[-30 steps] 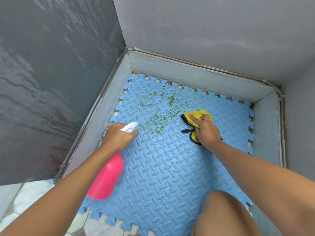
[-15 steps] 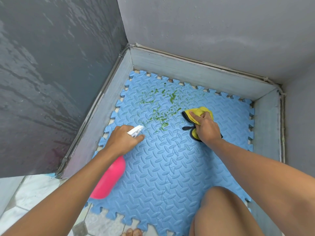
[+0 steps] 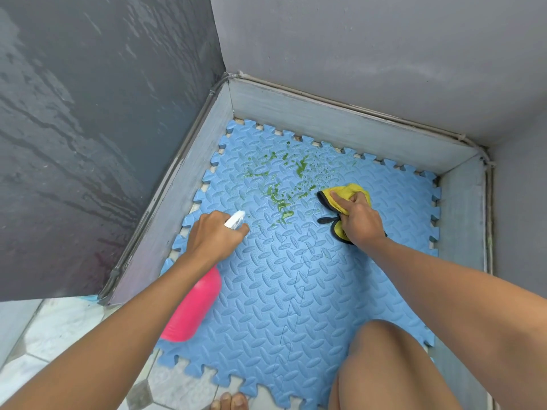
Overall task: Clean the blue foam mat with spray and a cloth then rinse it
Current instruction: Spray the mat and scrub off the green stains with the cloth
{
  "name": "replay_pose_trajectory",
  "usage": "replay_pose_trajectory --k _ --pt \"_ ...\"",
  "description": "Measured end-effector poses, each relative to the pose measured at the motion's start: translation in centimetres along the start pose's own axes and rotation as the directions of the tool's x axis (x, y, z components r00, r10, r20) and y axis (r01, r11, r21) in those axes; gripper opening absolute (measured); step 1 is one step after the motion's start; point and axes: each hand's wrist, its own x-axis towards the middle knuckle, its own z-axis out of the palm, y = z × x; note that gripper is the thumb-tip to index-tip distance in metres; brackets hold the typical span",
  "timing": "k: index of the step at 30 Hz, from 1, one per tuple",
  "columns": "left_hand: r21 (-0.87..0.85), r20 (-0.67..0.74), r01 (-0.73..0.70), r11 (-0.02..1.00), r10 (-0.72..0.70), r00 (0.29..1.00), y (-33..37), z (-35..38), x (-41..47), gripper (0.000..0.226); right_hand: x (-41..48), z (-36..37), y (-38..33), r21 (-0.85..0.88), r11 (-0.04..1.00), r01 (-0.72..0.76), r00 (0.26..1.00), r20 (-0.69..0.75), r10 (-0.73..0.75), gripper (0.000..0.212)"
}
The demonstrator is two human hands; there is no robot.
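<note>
Left hand [image 3: 214, 236] clamped round the neck of the pink spray bottle [image 3: 192, 309], white nozzle aimed over the blue foam mat [image 3: 296, 285] at the green splatter [image 3: 281, 190] toward the mat's far-left corner; right hand [image 3: 359, 220] closed on the yellow cloth [image 3: 344, 195], pressed flat on the mat just beside the splatter's right edge. Against a second ago, little altered: both hands in much the same places, green marks unsmeared; fine droplets showing among them. Spraying therefore judged about done, wiping not yet begun, rinsing further off; mat lying on the floor, tight into the corner kerb [image 3: 325, 119].
</note>
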Motion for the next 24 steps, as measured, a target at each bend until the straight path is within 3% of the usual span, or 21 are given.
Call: replay_pose_trajectory --k 3,7,12,18,22,24 --pt "-0.001 -0.024 0.006 1.000 -0.006 1.000 -0.4 -0.3 0.0 0.045 0.0 -0.1 0.0 -0.013 1.000 0.000 1.000 0.009 0.000 0.059" --pt "-0.059 0.153 -0.144 0.988 0.151 0.977 -0.2 0.0 -0.3 0.043 0.1 -0.2 -0.1 -0.027 1.000 0.005 1.000 0.011 -0.005 0.058" --pt "-0.146 0.014 -0.119 0.982 0.122 0.992 2.8 -0.5 0.2 0.045 0.0 -0.4 0.0 -0.034 0.999 0.003 1.000 0.014 -0.002 0.057" --pt "-0.151 0.125 -0.254 0.955 0.273 0.954 5.4 -0.2 1.8 0.044 0.1 -0.7 -0.1 -0.041 0.999 -0.006 0.999 0.032 0.007 0.059" --pt "-0.177 0.035 -0.199 0.964 0.208 0.977 6.3 0.1 2.9 0.046 0.2 -0.6 0.1 -0.032 0.999 0.005 0.999 0.037 -0.004 0.059" --pt "-0.182 0.061 -0.187 0.965 0.201 0.978 6.7 0.5 3.6 0.048 0.2 -0.5 0.3 -0.031 0.999 0.010 0.999 0.037 -0.008 0.059"
